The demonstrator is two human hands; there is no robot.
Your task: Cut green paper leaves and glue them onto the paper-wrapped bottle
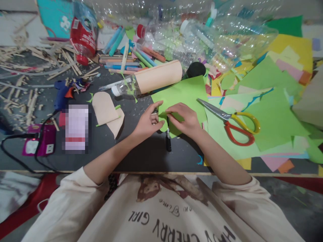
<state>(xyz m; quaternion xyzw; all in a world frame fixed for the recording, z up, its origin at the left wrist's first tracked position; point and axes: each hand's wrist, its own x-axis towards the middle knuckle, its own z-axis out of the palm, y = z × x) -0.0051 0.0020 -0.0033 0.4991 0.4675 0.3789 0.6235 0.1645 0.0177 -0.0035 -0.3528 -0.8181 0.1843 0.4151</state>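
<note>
A small rounded piece of light green paper is between my two hands. My left hand has its thumb on the piece's lower left, with the index finger stretched out above and the other fingers curled. With thumb and fingertips together, my right hand pinches the upper edge of the same piece. Beneath lies a larger green sheet. A black-handled tool, perhaps a pen or craft knife, lies just below the hands, its upper part covered. Scissors with red and yellow handles rest open to the right.
A bottle wrapped in peach paper lies behind the hands. Peach paper cutouts, a blue glue gun and a blurred-out box shape are leftward. Clear plastic bottles, markers, wood sticks and coloured paper crowd around.
</note>
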